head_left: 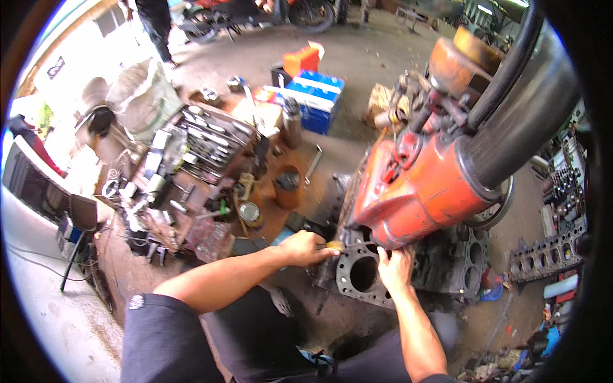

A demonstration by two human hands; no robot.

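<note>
My left hand (305,249) is closed round a thin tool with a yellowish handle (334,245). Its narrow shaft points right, across the top of an engine block (345,278) with large round bores. My right hand (396,265) is at the right of the nearest bore, just under the lower end of a red machine head (408,198). Its fingers are bent and close to the shaft's far end. What they grip, if anything, is hidden by the hand and the machine.
A tray of wrenches and sockets (211,137) lies on a cluttered bench at left. Beside it stand an open can (250,214) and a dark bottle (292,121). A blue box (319,96) is beyond. More engine parts (543,255) line the right side. Someone's legs (155,29) show far left.
</note>
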